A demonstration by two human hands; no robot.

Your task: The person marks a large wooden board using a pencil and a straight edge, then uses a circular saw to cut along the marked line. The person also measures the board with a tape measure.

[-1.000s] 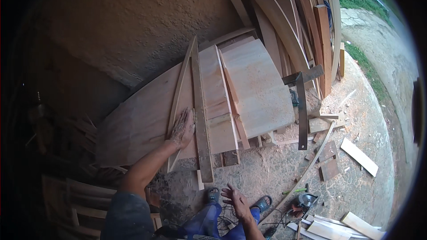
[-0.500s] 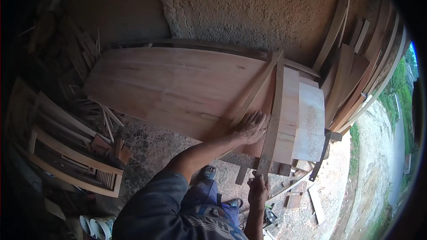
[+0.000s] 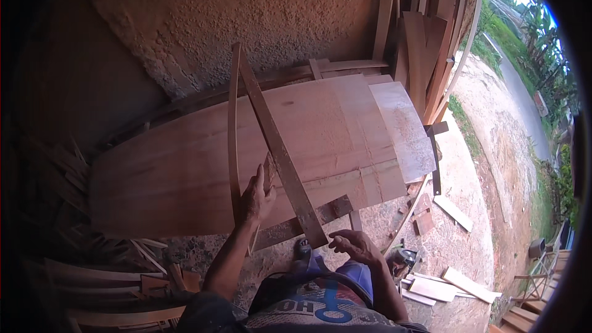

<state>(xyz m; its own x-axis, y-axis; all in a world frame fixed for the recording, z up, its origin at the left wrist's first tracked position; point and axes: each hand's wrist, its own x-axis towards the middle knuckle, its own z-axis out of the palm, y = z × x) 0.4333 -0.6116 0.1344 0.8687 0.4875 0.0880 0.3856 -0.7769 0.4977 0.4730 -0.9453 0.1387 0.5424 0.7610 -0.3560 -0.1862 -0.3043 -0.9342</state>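
Two long wooden strips, a narrow one (image 3: 233, 129) and a wider one (image 3: 285, 159), meet at their far ends in a narrow V. They lie across or just above a large pale plywood sheet (image 3: 185, 154); any gap beneath is unclear. My left hand (image 3: 256, 200) is between the strips, fingers stretched out and pointing away, close against the wider strip's inner edge. Beside that strip's near end is my right hand (image 3: 357, 246), fingers apart and empty. A darker wooden bar (image 3: 333, 209) sticks out under the sheet's near edge.
More sheets, one whitish (image 3: 404, 126), show at the stack's right end. Boards (image 3: 425, 55) lean on the rough wall (image 3: 246, 6). A power tool (image 3: 404, 259) and offcuts (image 3: 431, 287) lie on the floor at right. Timber pieces (image 3: 105, 277) crowd the lower left.
The V of strips has shifted left across the plywood and turned, its far end now farther left. My right hand has come off the wider strip's near end. The view has turned right.
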